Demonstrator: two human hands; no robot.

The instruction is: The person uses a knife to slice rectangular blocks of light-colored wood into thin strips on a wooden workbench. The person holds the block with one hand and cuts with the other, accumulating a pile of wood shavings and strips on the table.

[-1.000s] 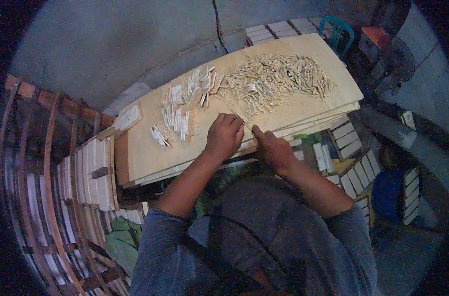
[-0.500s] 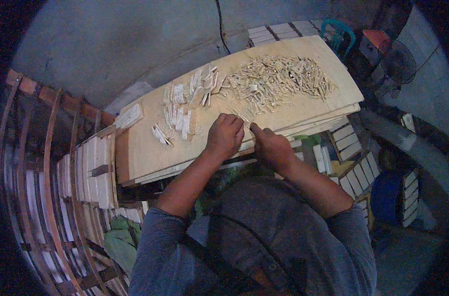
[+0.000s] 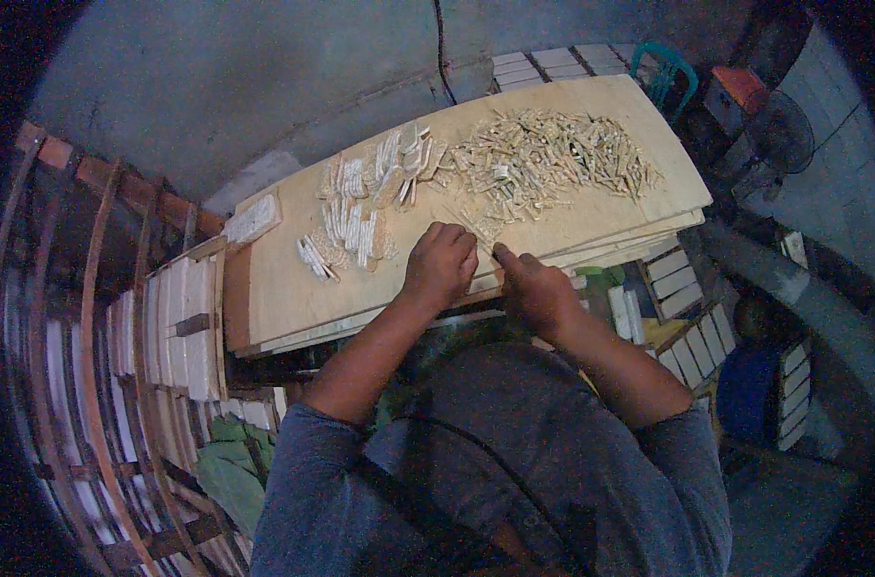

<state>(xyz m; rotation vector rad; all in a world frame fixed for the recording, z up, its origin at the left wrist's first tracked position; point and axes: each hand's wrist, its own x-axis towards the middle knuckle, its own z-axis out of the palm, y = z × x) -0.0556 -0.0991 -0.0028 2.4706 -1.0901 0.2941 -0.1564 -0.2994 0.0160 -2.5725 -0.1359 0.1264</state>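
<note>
My left hand [image 3: 441, 262] is closed at the near edge of a pale wooden board [image 3: 293, 308], its fingers curled. Opposite it, my right hand [image 3: 538, 288] pinches with the thumb pointing forward. Between and just beyond the fingertips shows a small pale mesh-like piece [image 3: 486, 229] with thin strips, held by both hands; its lower part is hidden. A loose heap of short, narrow pale pieces [image 3: 562, 159] lies beyond my right hand. To the left, flattened mesh-like pieces [image 3: 355, 231] stand stacked in rows.
A whitish block [image 3: 253, 219] rests at the board's left end. Slatted wooden racks [image 3: 96, 327] fill the left side. Trays of white blocks [image 3: 673, 281] sit below on the right. A teal chair [image 3: 670, 77] and a fan [image 3: 782, 130] stand at the far right, and a wall rises behind.
The view has shifted slightly. Both hands stay close together at the board's edge, and the small mesh-like piece between them has shifted little. The heap and the stacks look the same.
</note>
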